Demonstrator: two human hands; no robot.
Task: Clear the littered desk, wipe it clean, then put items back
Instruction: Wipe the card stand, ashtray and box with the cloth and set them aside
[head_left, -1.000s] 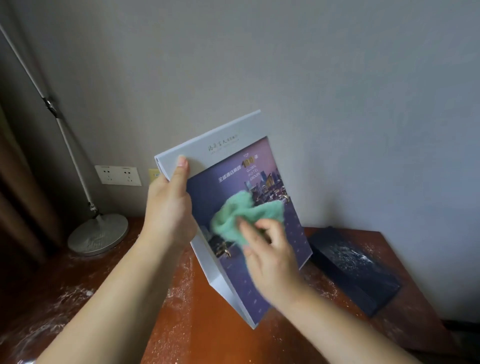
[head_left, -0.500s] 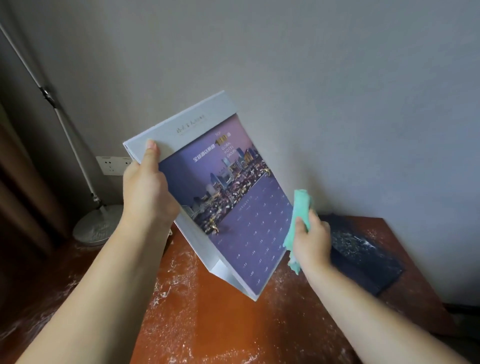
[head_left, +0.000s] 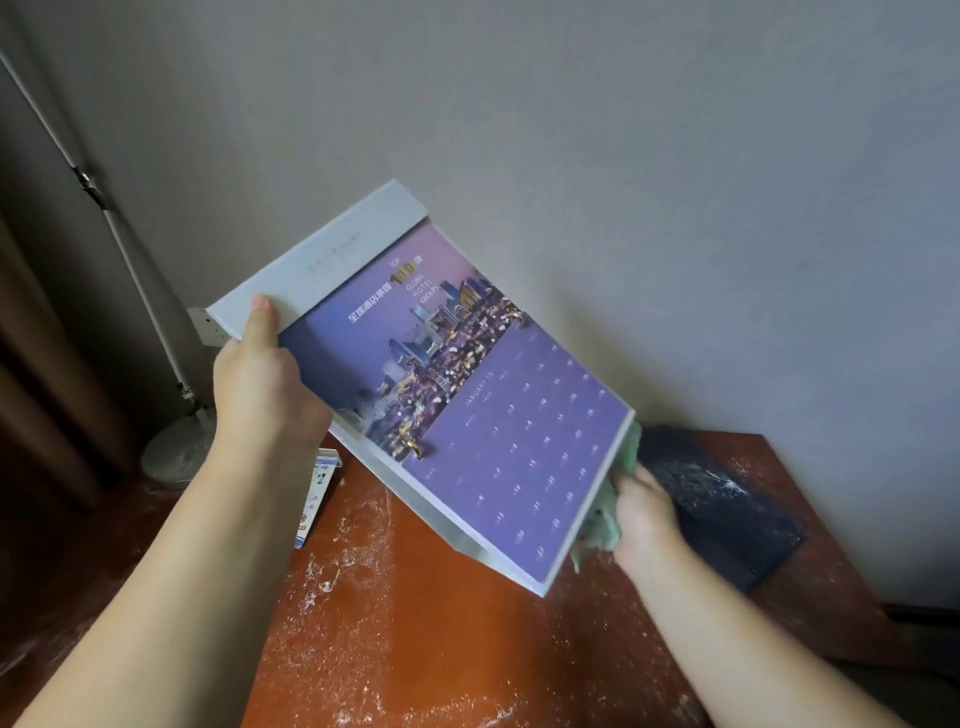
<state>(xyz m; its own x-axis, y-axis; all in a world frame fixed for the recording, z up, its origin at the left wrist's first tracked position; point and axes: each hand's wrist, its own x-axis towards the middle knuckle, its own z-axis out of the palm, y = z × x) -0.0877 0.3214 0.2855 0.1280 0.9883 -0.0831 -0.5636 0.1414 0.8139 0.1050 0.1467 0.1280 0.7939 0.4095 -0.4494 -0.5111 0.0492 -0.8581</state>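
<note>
A purple desk calendar (head_left: 498, 415) with a city photo and a pale grey stand is held tilted in the air above the brown desk (head_left: 415, 623). My left hand (head_left: 260, 389) grips its upper left corner, thumb on the front. My right hand (head_left: 641, 514) holds a crumpled green cloth (head_left: 605, 519) against the calendar's lower right edge; part of the cloth is hidden behind the calendar. White dust or crumbs lie scattered over the desk top.
A dark blue box (head_left: 722, 504), dusted white, lies on the desk at the right by the wall. A small printed card (head_left: 317, 493) lies under the calendar's left side. A lamp base (head_left: 179, 452) and its slanted pole (head_left: 119, 228) stand at the left. A wall socket (head_left: 205, 327) sits behind the calendar.
My right hand has taken the cloth off the calendar's front, across to its lower right edge and partly behind it. The calendar has tilted flatter and turned clockwise.
</note>
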